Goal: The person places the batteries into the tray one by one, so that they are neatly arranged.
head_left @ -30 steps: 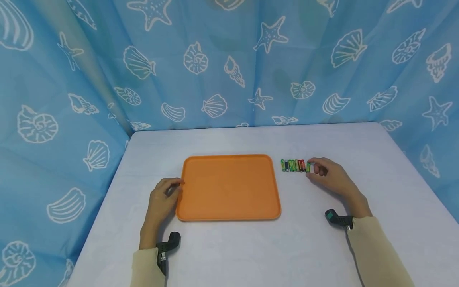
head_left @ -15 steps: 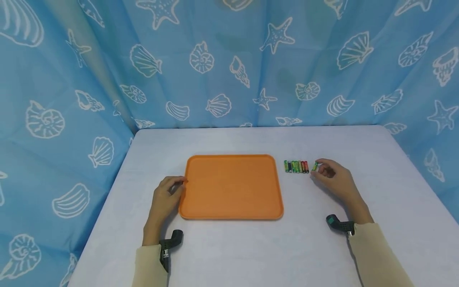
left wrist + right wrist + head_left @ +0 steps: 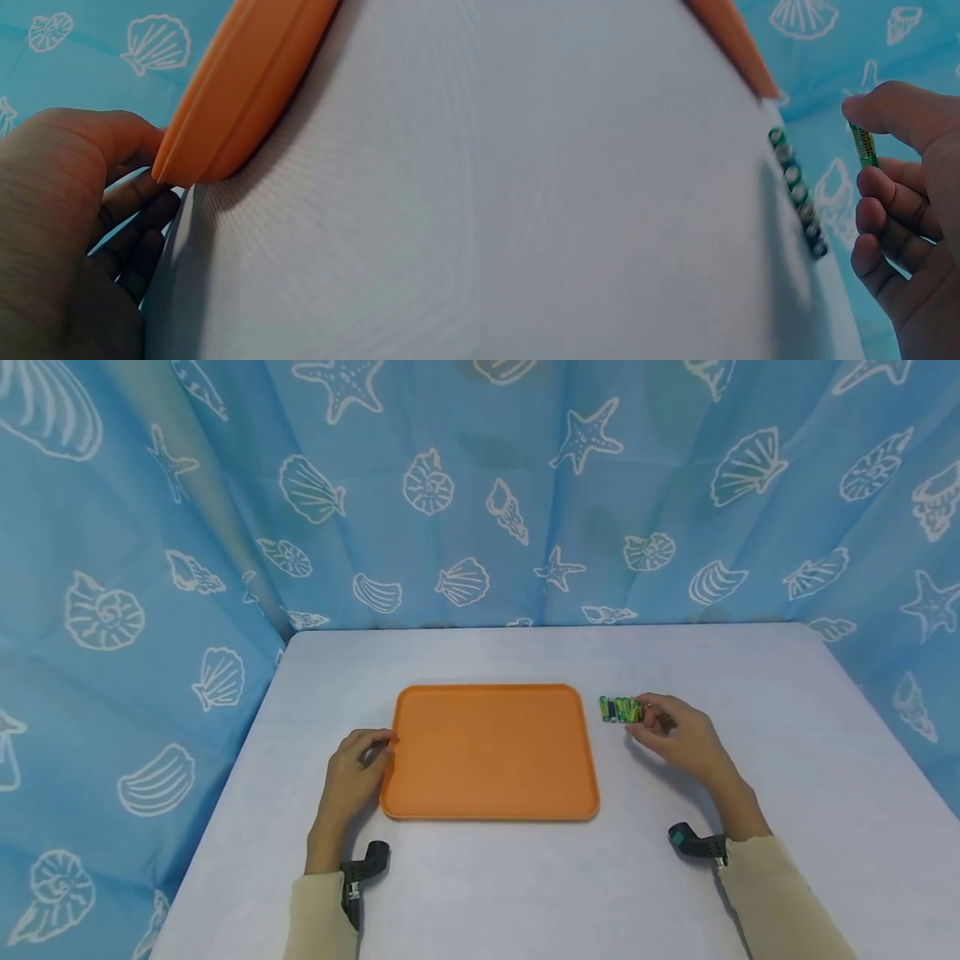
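Between the thumb and fingertips of my right hand [image 3: 678,735] is a small green battery [image 3: 864,146], pinched and raised off the table. It hangs over the right end of a row of several batteries [image 3: 621,710], standing close together side by side in the right wrist view. In the head view the hand and held battery hide the row's red ones. My left hand [image 3: 356,777] grips the left rim of an orange rectangular tray [image 3: 487,752], its fingertips at the edge. From the left wrist view, the tray's outer wall [image 3: 232,97] shows beside the fingers.
The table has a white cloth [image 3: 525,885]. Behind and at the sides hangs a blue curtain [image 3: 450,527] with white shell and starfish prints. The tray lies left of the battery row, with a narrow gap between them.
My right hand lifted the green battery away rightward from the row's end, then brought it back left over the row. My left hand stays at the tray's rim; the head view shifted slightly.
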Tool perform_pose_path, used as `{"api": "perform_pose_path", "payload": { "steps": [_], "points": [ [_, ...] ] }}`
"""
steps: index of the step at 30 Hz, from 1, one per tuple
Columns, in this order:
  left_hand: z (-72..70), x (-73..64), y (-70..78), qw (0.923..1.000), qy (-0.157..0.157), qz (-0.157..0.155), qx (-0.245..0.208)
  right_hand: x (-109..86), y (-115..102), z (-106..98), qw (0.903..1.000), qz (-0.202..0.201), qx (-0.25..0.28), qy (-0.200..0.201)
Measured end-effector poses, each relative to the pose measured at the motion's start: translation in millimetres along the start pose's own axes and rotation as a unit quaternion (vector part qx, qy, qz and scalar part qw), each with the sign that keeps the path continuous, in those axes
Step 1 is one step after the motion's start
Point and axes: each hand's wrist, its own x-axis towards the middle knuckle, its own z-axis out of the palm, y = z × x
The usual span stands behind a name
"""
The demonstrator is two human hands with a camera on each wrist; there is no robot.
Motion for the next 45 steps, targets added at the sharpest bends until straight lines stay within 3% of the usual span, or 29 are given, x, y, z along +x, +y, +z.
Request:
{"api": "perform_pose_path", "payload": {
  "steps": [11,28,35,45],
  "points": [
    [-4.6,3.4,0.7,1.0000,-0.001,0.009,0.004,4.0,-44.8,6.8,0.9982,-0.056,0.019,0.016],
    [2.5,4.7,-3.0,0.9998,0.004,0.020,-0.005,14.4,-88.1,31.6,0.9983,-0.052,0.021,-0.018],
    [1.4,4.3,-4.3,0.9999,0.003,0.012,0.000,18.5,-107.3,46.8,0.9947,-0.071,0.066,-0.035],
    [-0.3,3.7,-4.8,0.9998,0.002,0.019,-0.006,28.4,-132.5,74.6,0.9923,-0.064,0.088,-0.058]
  ]
}}
